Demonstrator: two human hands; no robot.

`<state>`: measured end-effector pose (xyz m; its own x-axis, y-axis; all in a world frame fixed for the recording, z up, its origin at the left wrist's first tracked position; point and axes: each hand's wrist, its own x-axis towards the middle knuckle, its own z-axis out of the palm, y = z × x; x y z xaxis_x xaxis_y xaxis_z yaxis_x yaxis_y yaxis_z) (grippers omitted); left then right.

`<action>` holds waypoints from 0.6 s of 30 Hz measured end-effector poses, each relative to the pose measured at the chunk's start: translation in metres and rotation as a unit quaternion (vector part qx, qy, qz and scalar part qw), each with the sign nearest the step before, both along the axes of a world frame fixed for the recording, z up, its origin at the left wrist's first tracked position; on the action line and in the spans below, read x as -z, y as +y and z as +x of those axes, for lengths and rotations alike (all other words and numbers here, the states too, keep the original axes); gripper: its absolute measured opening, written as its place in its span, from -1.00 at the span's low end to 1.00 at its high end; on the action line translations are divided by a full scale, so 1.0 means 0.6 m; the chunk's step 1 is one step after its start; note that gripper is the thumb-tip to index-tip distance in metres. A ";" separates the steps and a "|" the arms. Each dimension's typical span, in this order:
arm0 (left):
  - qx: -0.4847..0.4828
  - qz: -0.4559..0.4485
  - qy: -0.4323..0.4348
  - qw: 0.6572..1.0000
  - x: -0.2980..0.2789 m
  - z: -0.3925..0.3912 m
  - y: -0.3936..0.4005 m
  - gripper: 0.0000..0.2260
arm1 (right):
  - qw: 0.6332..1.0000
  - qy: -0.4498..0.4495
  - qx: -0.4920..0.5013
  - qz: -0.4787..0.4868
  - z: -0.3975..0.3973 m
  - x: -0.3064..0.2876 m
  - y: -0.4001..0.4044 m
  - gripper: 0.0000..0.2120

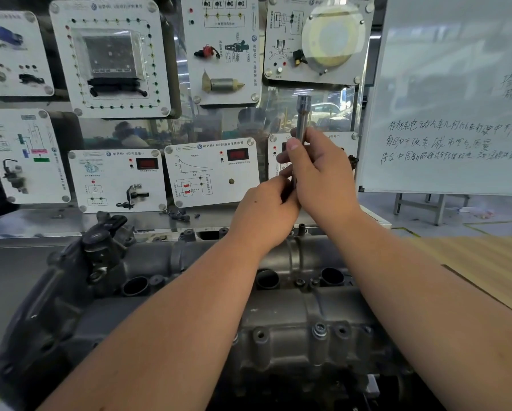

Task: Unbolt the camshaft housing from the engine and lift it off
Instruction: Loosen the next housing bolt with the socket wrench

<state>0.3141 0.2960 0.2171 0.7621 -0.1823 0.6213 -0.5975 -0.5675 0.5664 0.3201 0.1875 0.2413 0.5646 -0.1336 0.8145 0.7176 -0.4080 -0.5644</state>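
The fingers of the right hand wrap narrowly around the shaft of a long socket tool, thumb pressed along its side, so the tool stands upright above the far edge of the camshaft housing. The left hand closes around the tool's lower end just beneath the right hand, touching it; what its fingers pinch there is hidden. Judging by this two-handed hold, the tool is being steadied or fitted together, one hand bracing while the other works the lower end, rather than turning a bolt.

The camshaft housing lies across the engine directly below both forearms, seated in place. A bolt shows on its near flange, so unbolting looks unfinished. Beyond the housing stands a wall of training panels, and to its far right a whiteboard.
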 end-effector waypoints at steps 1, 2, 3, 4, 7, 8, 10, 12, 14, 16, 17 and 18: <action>0.005 0.003 0.002 1.000 0.000 0.000 -0.001 -0.82 | 1.000 0.002 0.001 -0.001 0.000 0.000 0.000 -0.86; 0.007 0.007 0.002 1.000 0.000 0.000 -0.001 -0.83 | 1.000 0.004 0.000 -0.002 0.001 0.000 0.000 -0.84; 0.006 0.010 -0.001 1.000 0.000 0.000 0.000 -0.85 | 1.000 0.005 0.001 -0.003 0.001 0.000 -0.001 -0.83; 0.003 0.013 -0.005 1.000 0.000 0.000 0.000 -0.86 | 1.000 0.001 -0.003 -0.006 0.003 0.000 -0.001 -0.84; 0.003 0.016 -0.021 1.000 -0.001 0.000 0.001 -0.95 | 1.000 -0.005 -0.013 0.001 0.003 0.002 -0.002 -0.86; 0.004 0.015 -0.022 1.000 -0.001 -0.001 0.001 -0.93 | 1.000 -0.006 -0.014 0.005 0.004 0.003 -0.002 -0.82; 0.006 0.011 -0.022 1.000 0.000 0.000 0.001 -0.89 | 1.000 -0.010 -0.017 0.009 0.004 0.003 -0.002 -0.93; 0.004 0.009 -0.018 1.000 0.000 -0.001 0.001 -0.87 | 1.000 -0.012 -0.001 0.001 0.002 0.001 0.000 -0.85; 0.004 0.014 -0.015 1.000 0.000 -0.001 0.000 -0.86 | 1.000 -0.011 0.005 -0.005 -0.001 -0.001 0.002 -0.79; 0.005 0.022 -0.018 1.000 0.001 0.000 0.000 -0.86 | 1.000 -0.005 0.006 -0.018 0.001 0.000 0.002 -0.78; 0.005 0.022 -0.021 1.000 0.000 0.000 0.000 -0.88 | 1.000 -0.007 0.001 -0.016 -0.001 -0.001 0.004 -0.80; 0.006 0.018 -0.024 1.000 0.000 0.001 0.001 -0.91 | 1.000 -0.009 -0.007 -0.015 0.002 0.001 0.002 -0.87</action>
